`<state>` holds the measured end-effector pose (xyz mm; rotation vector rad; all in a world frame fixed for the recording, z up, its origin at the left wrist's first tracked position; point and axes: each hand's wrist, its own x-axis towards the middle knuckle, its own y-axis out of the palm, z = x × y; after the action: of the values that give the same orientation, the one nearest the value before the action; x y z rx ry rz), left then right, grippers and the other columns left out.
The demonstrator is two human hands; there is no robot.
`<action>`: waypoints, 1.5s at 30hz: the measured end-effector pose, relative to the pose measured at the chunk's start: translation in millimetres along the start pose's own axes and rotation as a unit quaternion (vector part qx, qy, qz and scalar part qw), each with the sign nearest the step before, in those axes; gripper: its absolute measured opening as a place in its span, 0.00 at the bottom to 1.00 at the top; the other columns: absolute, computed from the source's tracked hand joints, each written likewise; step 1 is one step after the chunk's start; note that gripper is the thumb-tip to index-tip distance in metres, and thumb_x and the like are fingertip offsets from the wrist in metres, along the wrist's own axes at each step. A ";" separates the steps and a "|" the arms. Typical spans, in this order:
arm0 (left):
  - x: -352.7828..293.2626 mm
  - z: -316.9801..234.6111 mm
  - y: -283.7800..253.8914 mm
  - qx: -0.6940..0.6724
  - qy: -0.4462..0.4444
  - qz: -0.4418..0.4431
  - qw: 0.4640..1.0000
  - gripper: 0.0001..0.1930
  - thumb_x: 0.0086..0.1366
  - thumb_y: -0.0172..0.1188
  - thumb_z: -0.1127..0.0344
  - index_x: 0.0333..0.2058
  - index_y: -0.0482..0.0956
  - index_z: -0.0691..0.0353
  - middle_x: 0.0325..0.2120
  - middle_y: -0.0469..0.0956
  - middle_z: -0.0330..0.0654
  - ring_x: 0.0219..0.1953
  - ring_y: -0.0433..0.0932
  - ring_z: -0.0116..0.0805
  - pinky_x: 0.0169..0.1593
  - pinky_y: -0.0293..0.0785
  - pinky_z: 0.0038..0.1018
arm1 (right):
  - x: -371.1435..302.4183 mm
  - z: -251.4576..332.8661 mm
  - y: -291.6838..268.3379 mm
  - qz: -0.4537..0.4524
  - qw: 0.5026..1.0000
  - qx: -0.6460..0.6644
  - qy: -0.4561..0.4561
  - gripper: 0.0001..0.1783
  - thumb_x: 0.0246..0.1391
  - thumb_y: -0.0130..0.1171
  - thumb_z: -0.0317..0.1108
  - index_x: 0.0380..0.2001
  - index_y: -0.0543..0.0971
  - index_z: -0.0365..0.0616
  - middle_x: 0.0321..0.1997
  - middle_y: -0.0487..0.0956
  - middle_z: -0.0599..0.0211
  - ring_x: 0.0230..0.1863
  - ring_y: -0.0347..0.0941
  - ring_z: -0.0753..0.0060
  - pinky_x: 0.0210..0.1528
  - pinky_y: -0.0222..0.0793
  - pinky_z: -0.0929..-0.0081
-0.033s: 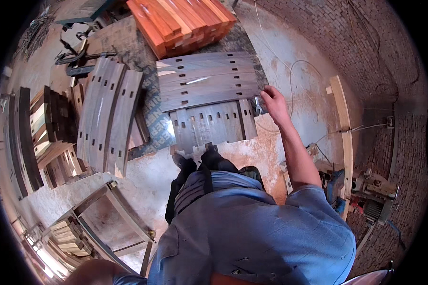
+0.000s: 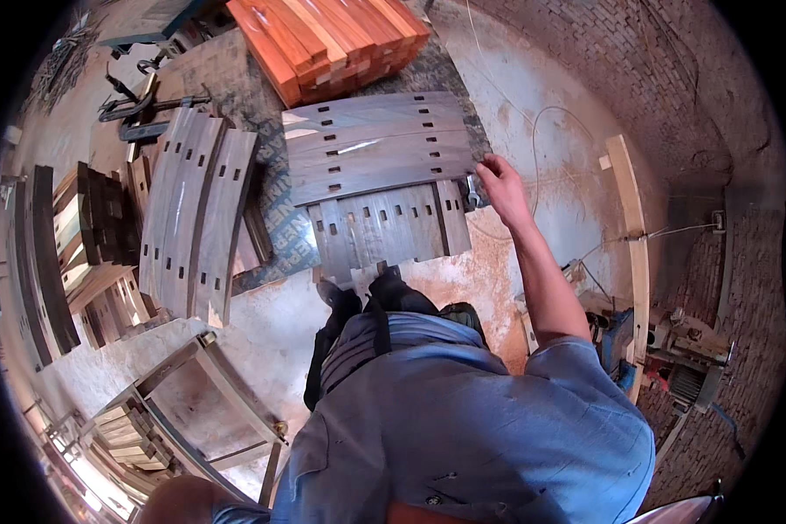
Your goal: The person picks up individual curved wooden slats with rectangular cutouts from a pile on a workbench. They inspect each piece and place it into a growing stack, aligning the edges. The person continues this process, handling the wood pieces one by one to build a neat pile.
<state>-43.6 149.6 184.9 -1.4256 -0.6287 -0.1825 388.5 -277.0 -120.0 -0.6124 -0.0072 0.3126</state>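
Observation:
My right hand (image 2: 504, 190) is at the right end of a row of curved dark-wood boards (image 2: 380, 155) with rectangular slots. Its fingers are curled and drawn together by the boards' edge; whether they grip the edge or something small is hidden. Just under the hand a metal wrench (image 2: 472, 192) lies on the worktable (image 2: 290, 253). A second group of slotted boards (image 2: 384, 229) lies nearer to me, crosswise to the first. My left hand is out of view; only part of the bent left arm (image 2: 179, 502) shows at the lower edge.
Reddish-orange wood bars (image 2: 332, 44) are stacked at the table's far side. More slotted boards (image 2: 183, 210) lie to the left, with clamps (image 2: 140, 109) behind them. At lower left stands a wooden frame (image 2: 236, 384). A long timber (image 2: 630, 236) and a motor (image 2: 686, 384) are at right.
The view has shifted very slightly. My right hand stays by the boards' right end, and nothing else has visibly moved.

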 end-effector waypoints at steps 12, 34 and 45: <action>65.6 -233.6 38.6 -0.181 0.223 0.125 0.950 0.12 0.60 0.59 0.64 0.42 0.81 0.59 0.41 0.80 0.51 0.45 0.77 0.45 0.46 0.75 0.39 | 31.3 -25.0 -3.2 0.136 0.958 0.189 0.165 0.32 0.59 0.60 0.41 0.60 0.66 0.34 0.43 0.76 0.58 0.40 0.74 0.68 0.38 0.75 0.69; 59.0 -286.2 37.6 -0.193 0.216 0.114 0.950 0.12 0.56 0.61 0.71 0.40 0.82 0.65 0.37 0.80 0.50 0.41 0.79 0.41 0.44 0.76 0.33 | 30.1 -27.8 -5.8 0.252 0.890 0.312 0.217 0.20 0.64 0.55 0.40 0.53 0.71 0.40 0.36 0.77 0.69 0.29 0.76 0.78 0.32 0.79 0.76; 33.5 -262.2 10.9 -0.271 0.142 0.045 0.951 0.12 0.54 0.62 0.75 0.39 0.82 0.67 0.36 0.81 0.50 0.38 0.79 0.40 0.42 0.76 0.30 | -9.8 -24.0 -46.0 0.278 0.823 0.451 0.205 0.17 0.62 0.54 0.28 0.54 0.70 0.37 0.47 0.76 0.57 0.41 0.79 0.66 0.47 0.79 0.66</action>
<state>66.7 -90.8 188.3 -1.9061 -0.2797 -0.5090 394.7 -329.0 -112.9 0.3047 0.7183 0.6865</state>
